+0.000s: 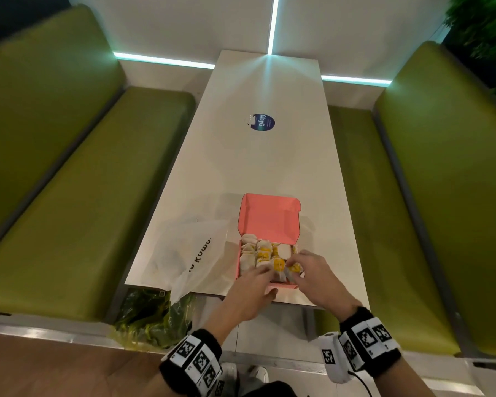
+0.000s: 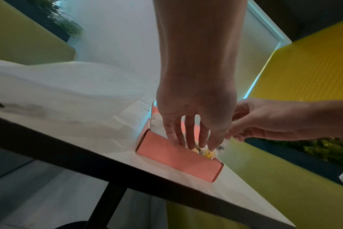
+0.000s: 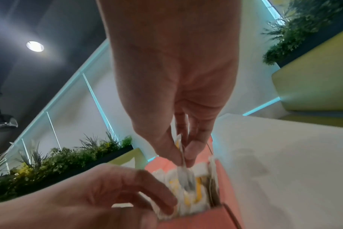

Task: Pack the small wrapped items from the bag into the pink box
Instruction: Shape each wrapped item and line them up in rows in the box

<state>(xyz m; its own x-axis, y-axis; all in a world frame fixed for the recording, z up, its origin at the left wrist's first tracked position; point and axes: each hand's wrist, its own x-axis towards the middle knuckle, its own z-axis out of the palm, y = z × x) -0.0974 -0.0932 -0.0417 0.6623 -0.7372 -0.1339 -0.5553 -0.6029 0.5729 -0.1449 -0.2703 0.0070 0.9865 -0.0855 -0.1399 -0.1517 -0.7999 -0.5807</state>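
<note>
The pink box (image 1: 269, 216) sits open at the near edge of the white table (image 1: 258, 167), its lid folded back. Several small white wrapped items with yellow labels (image 1: 262, 253) fill it. My right hand (image 1: 309, 270) pinches one wrapped item (image 3: 183, 168) between thumb and forefinger over the box's right front corner. My left hand (image 1: 252, 282) reaches into the front of the box, and its extended fingers (image 2: 192, 139) touch the packed items. The white plastic bag (image 1: 184, 250) lies slumped just left of the box.
Green padded benches (image 1: 83, 196) run along both sides of the table. A round blue sticker (image 1: 262, 122) sits at mid-table. A crumpled green-and-clear plastic bag (image 1: 152, 319) lies below the table's near left corner. Plants (image 3: 68, 158) line the partitions.
</note>
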